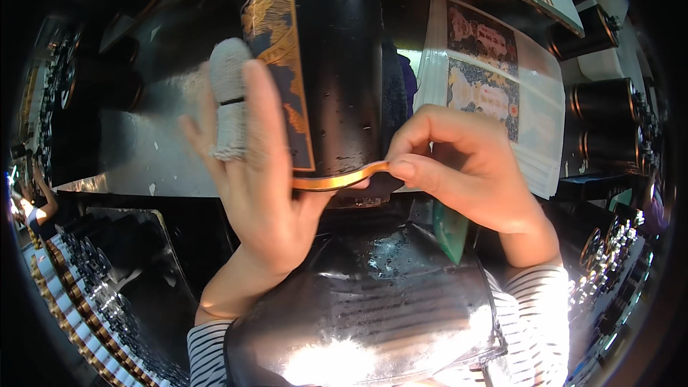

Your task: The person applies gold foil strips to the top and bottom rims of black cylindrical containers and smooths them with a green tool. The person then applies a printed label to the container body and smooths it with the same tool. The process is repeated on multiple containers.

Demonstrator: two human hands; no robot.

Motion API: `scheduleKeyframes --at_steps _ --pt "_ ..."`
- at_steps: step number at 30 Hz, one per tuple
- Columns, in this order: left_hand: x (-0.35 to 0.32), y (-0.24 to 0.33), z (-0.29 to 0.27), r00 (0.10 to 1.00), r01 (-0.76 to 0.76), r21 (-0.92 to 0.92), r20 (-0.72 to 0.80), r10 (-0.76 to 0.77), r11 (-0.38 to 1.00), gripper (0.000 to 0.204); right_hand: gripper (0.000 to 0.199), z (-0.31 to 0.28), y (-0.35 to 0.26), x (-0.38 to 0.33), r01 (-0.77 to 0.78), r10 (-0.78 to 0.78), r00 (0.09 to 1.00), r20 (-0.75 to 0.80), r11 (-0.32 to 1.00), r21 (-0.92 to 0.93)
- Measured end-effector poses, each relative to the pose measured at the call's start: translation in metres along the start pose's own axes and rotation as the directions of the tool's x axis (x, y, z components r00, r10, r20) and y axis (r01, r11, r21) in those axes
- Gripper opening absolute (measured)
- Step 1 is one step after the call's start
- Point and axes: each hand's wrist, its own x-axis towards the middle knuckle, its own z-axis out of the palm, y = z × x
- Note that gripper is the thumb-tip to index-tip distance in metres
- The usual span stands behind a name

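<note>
A black cylinder [347, 64] with wet drops stands out ahead of me, bearing a dark decal with gold pattern [276, 36] on its left side. Round its near end runs a gold strip [333, 180]. My right hand [466, 165] pinches the strip's right end between thumb and forefinger. My left hand [261, 165], slightly blurred, has its fingers stretched up beside the decal; one finger wears a grey-white fabric sleeve [229, 93]. Below my right hand sticks out a pointed green flat piece [450, 235]; whether the palm holds it is hidden.
On the metal table [158, 143] to the right lies a stack of printed decal sheets [541, 115]. More black cylinders [605, 100] stand at the right and left. A shiny black apron [365, 294] covers my lap. Another person's arm [46, 193] shows at the far left.
</note>
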Motion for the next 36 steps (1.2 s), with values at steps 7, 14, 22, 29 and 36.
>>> scheduleKeyframes --at_steps 7,14,22,29,36 --pt "-0.044 -0.019 -0.018 0.991 0.095 -0.041 0.098 -0.091 0.995 0.054 0.017 0.008 -0.007 0.009 -0.026 0.027 0.999 0.027 0.999 -0.030" --pt "-0.033 0.004 -0.016 0.947 -0.319 0.246 0.107 0.301 0.915 0.046 0.014 0.004 -0.005 0.002 -0.050 0.053 0.998 -0.014 0.987 0.153" --pt "0.000 -0.007 -0.001 0.998 0.062 -0.101 0.006 -0.062 0.993 0.066 0.011 0.006 -0.006 0.001 -0.071 0.071 0.998 0.001 0.996 0.051" --pt "-0.043 -0.021 -0.022 0.994 0.055 -0.106 0.097 -0.044 0.993 0.053 0.016 0.010 -0.014 0.007 -0.120 0.119 0.993 0.017 0.988 0.097" --pt "-0.034 0.007 -0.017 0.949 -0.313 0.308 0.131 0.286 0.898 0.037 0.015 0.008 -0.012 0.000 -0.092 0.095 0.996 -0.005 0.977 0.194"
